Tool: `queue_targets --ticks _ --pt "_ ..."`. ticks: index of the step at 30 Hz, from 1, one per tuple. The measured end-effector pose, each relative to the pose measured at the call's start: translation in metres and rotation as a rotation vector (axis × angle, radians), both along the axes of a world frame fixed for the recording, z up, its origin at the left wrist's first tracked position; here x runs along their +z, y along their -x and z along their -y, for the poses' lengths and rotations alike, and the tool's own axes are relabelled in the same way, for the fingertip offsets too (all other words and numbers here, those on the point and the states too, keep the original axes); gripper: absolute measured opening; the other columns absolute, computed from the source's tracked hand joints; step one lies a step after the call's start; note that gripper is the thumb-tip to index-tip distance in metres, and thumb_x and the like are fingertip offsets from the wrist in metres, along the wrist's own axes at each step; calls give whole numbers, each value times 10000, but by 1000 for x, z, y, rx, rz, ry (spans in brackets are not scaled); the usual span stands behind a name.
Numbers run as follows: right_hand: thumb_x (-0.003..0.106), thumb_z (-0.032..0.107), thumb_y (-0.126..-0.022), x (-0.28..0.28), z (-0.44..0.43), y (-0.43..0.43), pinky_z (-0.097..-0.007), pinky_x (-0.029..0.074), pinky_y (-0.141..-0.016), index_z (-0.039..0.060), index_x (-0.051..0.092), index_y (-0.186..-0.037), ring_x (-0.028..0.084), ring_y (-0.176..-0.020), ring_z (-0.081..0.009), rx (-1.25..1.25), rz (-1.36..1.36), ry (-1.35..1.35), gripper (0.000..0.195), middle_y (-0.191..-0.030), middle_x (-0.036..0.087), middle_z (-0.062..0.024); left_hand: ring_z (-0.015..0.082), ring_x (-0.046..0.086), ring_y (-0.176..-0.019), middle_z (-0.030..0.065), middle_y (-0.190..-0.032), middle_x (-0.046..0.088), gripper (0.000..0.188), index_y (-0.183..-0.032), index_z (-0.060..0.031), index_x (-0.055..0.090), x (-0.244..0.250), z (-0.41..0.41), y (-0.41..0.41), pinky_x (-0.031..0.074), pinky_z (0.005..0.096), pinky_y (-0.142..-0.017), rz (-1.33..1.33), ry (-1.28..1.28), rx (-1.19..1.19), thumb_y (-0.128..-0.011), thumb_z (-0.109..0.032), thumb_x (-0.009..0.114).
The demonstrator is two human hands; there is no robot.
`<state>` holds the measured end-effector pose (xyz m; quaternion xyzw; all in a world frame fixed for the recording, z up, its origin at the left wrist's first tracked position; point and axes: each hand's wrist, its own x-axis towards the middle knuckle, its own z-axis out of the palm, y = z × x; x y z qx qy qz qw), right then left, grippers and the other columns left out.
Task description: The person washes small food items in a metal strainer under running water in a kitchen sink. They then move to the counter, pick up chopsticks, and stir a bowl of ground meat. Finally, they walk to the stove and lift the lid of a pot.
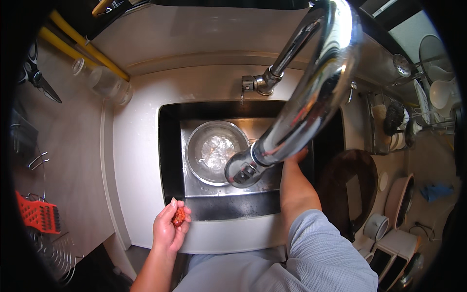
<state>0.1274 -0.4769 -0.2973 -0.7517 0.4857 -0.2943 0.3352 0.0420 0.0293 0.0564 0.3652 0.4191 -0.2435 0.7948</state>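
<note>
My left hand [170, 224] is palm up at the sink's front left corner, fingers curled around small orange-red pieces of food [179, 216]. My right arm reaches into the right part of the sink [233, 208]. Only a part of my right hand [297, 156] shows behind the faucet's curved spout, so its fingers and anything in them are hidden. A round metal bowl [193, 160] with water in it stands on the sink's floor, left of the spray head [245, 174]. The chrome faucet [310, 106] arches over the sink and covers the bowl's right edge.
At the back left lie a clear glass bottle [109, 84] and black-handled scissors [42, 81]. An orange grater [40, 215] is at the left. Right of the sink are a dark oval board or lid [330, 182], a wire rack with sponges [381, 120], a pink pan [398, 200] and a small pot [375, 227].
</note>
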Motion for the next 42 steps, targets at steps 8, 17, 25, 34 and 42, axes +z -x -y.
queue_targets --ticks 8,17,25,34,42 --pt "655 73 -795 50 -48 -26 -443 559 -695 -2 735 -771 693 -700 -343 102 -281 -107 113 -786 724 -193 184 638 -665 112 -839 667 267 -981 -66 618 4 0 19 434 232 -467 -13 -42 61 -1039 -315 542" --pt "651 99 -896 170 -219 10 -309 488 -492 37 667 -903 595 -547 -156 791 -153 -669 64 -727 660 -55 153 620 -675 95 -846 647 263 -990 -60 595 28 17 9 426 213 -487 103 17 -17 -1044 -311 537" --pt "598 88 -907 285 -271 34 -479 525 -676 20 633 -935 679 -763 -331 1584 -557 363 81 -847 681 -171 153 619 -675 92 -853 645 259 -1007 -58 595 33 16 3 439 228 -507 138 27 -21 -1050 -302 523" --pt "753 91 -820 410 -315 69 -397 505 -634 51 649 -915 623 -754 -305 1659 252 44 146 -838 601 -107 165 639 -817 74 -943 648 226 -1040 -63 602 8 17 15 529 291 -679 87 130 47 -1054 -270 514" --pt "646 134 -956 395 -309 75 -284 520 -626 8 697 -1053 645 -740 -179 1455 111 -589 167 -970 677 -85 127 606 -724 57 -900 657 293 -1062 -56 628 0 21 10 436 248 -584 102 181 -4 -1046 -333 532"
